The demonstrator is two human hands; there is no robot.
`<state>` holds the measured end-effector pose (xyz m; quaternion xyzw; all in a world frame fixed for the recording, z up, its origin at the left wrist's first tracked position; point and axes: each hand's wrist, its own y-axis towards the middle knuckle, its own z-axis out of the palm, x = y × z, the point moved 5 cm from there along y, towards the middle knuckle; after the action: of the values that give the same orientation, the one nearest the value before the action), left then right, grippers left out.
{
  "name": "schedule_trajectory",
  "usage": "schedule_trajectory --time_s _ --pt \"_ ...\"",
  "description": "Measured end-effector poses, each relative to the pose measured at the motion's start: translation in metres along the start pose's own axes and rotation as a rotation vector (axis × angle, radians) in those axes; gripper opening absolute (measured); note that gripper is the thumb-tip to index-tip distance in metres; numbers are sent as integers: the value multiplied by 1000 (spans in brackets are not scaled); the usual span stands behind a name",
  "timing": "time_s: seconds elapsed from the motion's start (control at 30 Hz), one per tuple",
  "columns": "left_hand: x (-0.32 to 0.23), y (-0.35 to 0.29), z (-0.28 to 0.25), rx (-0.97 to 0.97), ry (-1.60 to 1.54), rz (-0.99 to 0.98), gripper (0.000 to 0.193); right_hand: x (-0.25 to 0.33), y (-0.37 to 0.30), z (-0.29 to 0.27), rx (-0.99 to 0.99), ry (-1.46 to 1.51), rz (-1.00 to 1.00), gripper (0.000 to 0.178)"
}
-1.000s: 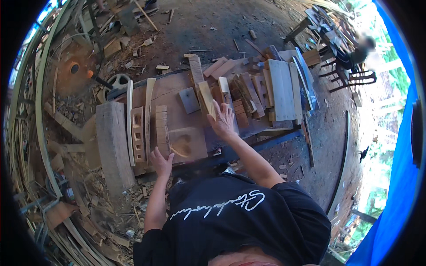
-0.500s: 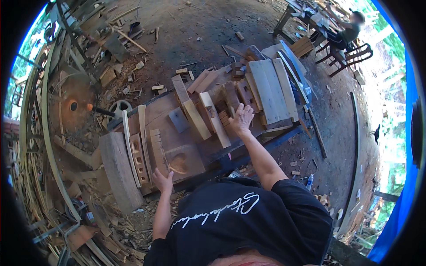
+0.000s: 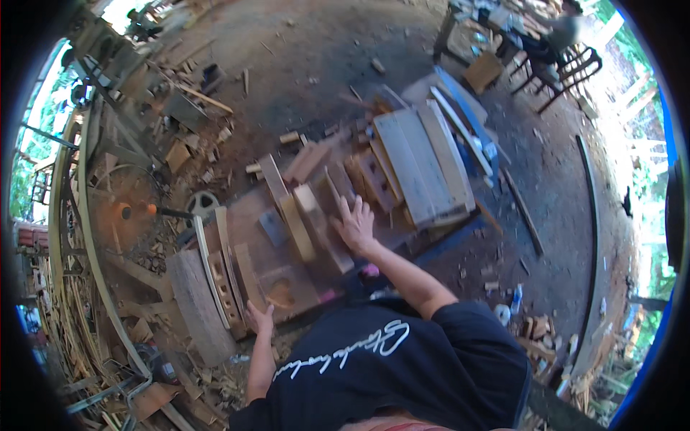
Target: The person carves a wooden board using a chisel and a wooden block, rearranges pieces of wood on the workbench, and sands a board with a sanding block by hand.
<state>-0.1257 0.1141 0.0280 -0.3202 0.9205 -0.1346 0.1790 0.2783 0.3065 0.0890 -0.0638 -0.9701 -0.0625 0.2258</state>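
My left hand (image 3: 259,317) is at the near edge of the workbench, its thumb apart from the fingers, at the near end of a slightly curved wooden board (image 3: 249,276). Whether it presses on that end I cannot tell. My right hand (image 3: 356,227) is spread open over the middle of the bench. Its fingers reach toward an upright brown wooden piece (image 3: 338,184), and its thumb side is close to a thick pale wooden beam (image 3: 320,228). A second pale beam (image 3: 297,224) lies to the left of that one. Motion blurs the contact points.
A mortised wooden piece (image 3: 216,266) and a wide plank (image 3: 195,305) lie at the bench's left end. Stacked grey boards (image 3: 410,165) cover its right end. Wood scraps litter the floor. A person (image 3: 564,36) sits at the far right near a chair (image 3: 557,77).
My right hand has moved left and nearer, from beside the grey boards to the thick beam. My left hand stays by the curved board's end. The whole view has shifted a little.
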Motion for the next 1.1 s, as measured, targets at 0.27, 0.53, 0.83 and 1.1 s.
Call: schedule_trajectory --time_s 0.27,0.53,0.83,1.1 --pt "-40 -16 16 -48 28 2 91 -25 0 0 407 137 -23 70" --pt "-75 -22 35 -37 75 8 85 -47 3 1 613 382 23 69" --pt "-69 -20 38 -19 39 -7 85 -50 2 12 579 499 -107 68" --pt "-59 -20 41 -33 -53 122 92 -57 -21 10 684 323 -96 86"
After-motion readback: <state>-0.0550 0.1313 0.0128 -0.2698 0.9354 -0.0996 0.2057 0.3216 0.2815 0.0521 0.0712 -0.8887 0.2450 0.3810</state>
